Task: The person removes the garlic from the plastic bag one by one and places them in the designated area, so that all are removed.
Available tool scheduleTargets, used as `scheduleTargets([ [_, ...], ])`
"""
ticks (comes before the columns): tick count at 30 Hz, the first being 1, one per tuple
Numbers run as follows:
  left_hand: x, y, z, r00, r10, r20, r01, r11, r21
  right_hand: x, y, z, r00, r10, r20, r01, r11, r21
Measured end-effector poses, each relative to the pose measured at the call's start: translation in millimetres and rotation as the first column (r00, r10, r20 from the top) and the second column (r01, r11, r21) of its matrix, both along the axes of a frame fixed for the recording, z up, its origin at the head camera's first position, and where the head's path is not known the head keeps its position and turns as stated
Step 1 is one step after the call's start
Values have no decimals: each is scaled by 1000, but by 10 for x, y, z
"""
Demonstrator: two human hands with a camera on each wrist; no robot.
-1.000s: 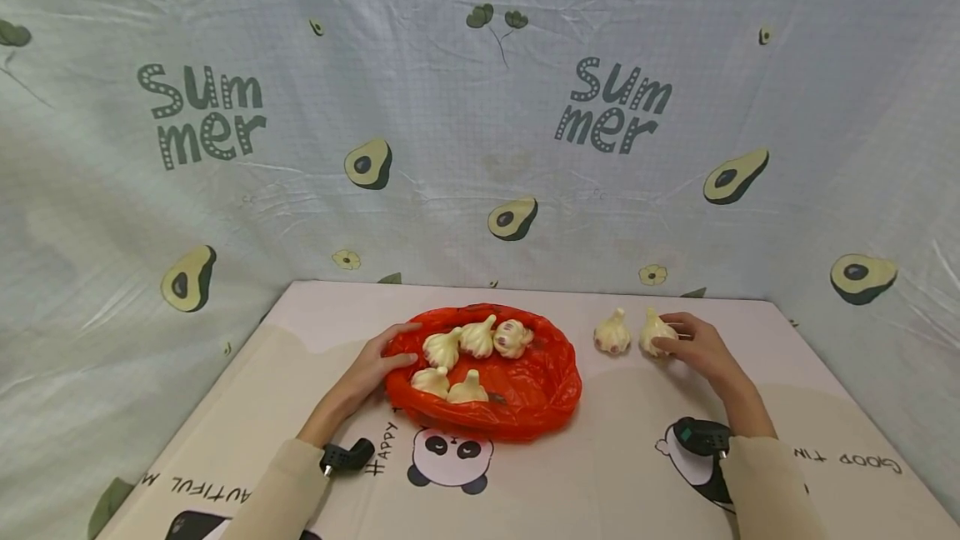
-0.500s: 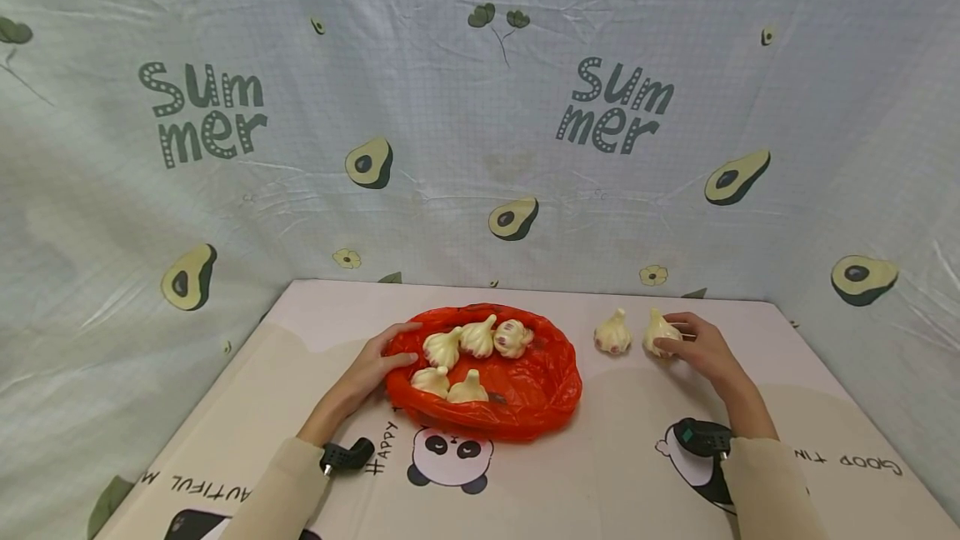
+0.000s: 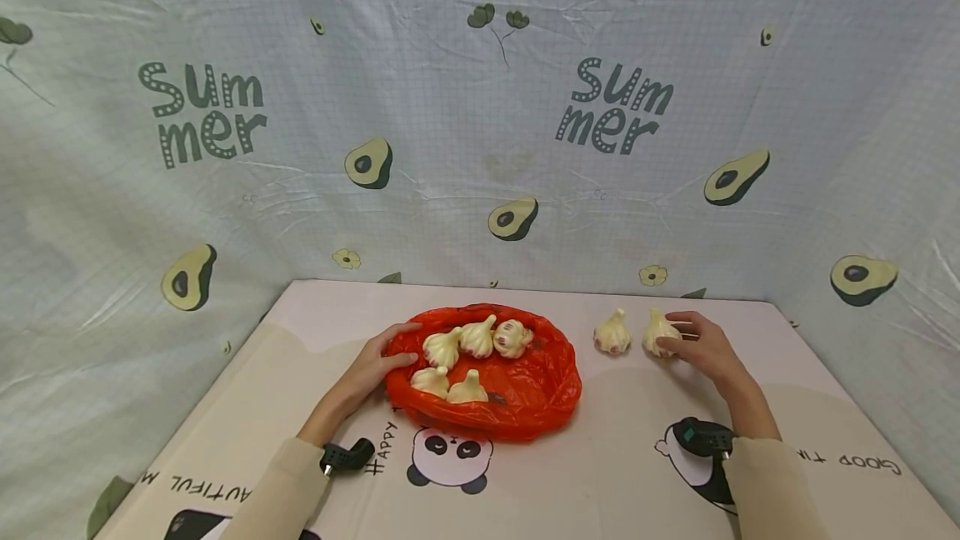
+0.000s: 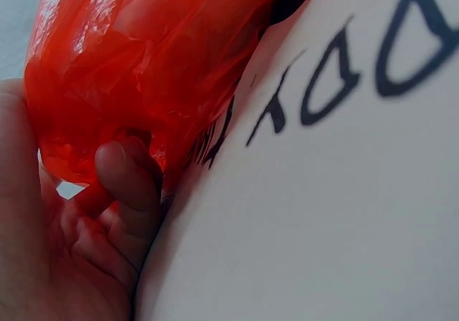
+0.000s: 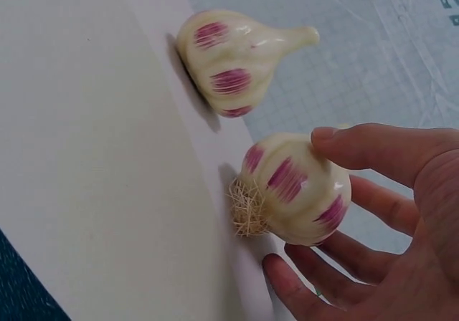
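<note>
A red plastic bag (image 3: 517, 423), its rim rolled down, lies spread on the table with several garlic bulbs (image 3: 477, 337) inside. My left hand (image 3: 372, 367) grips the bag's left side, thumb at the rim; close up in the left wrist view, curled fingers (image 4: 129, 181) touch the red plastic (image 4: 143, 70). To the right of the bag, two garlic bulbs stand side by side on the table. My right hand (image 3: 703, 346) holds the right-hand bulb (image 5: 297, 185) between thumb and fingers, its roots facing the table. The other bulb (image 5: 229, 63) stands untouched, its stem pointing up.
The pale table (image 3: 555, 490) carries printed pandas and lettering. Behind and at both sides hangs a curtain (image 3: 450, 107) printed with avocados, close to the table's far edge. A black wrist device (image 3: 347, 455) sits on the left wrist, another (image 3: 703, 437) on the right.
Over the last second my right hand and the garlic bulb in it shifted slightly to the right, away from the other bulb. My left hand and the bag stayed in place.
</note>
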State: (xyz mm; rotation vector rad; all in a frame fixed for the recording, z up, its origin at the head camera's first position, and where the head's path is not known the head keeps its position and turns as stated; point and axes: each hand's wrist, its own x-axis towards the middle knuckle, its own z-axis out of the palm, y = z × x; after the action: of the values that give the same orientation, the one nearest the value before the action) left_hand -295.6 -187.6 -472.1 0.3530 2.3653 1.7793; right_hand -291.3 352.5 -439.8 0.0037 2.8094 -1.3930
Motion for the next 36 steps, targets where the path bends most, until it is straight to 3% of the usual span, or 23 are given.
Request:
scheduleTargets([
  [15,-6,0,-3,1000,4,0,-4,1000,-3,48,50,182,999,-8,-40,9,1000,16],
  [24,-17,19,-7,1000,12,3,-12,1000,-6,108,-7,361,992,-32,-120,40,997,67],
  [36,-6,5,-13,1000,13,0,-13,1000,-7,207,-242,617,977,-5,-214,16,999,50],
])
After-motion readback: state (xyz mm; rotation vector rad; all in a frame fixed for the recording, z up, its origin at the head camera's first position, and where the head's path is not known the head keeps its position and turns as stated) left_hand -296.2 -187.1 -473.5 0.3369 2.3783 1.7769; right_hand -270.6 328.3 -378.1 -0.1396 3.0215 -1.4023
